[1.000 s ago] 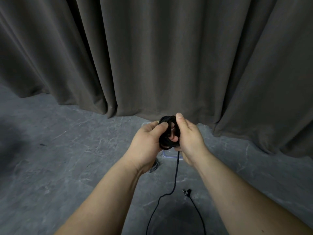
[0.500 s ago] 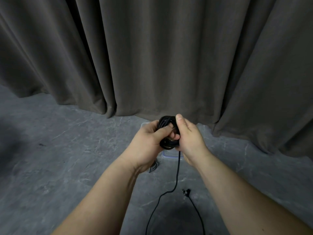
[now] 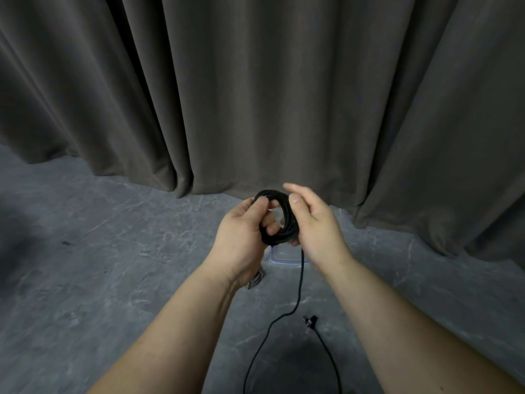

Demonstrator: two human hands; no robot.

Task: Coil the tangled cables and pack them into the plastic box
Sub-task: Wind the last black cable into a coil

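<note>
I saw the left hand (image 3: 241,234) gripping the black cable coil (image 3: 279,220) with its fingers curled through the ring. The right hand (image 3: 315,223) touched the coil's right side, its thumb lying on the loops and its fingers straight. The coil was held in the air above the plastic box (image 3: 285,255), which stood on the grey floor (image 3: 99,265) near the curtain (image 3: 255,95). A loose cable end (image 3: 295,297) hung down from the coil to the floor, and its plug (image 3: 309,320) lay just beside it.
</note>
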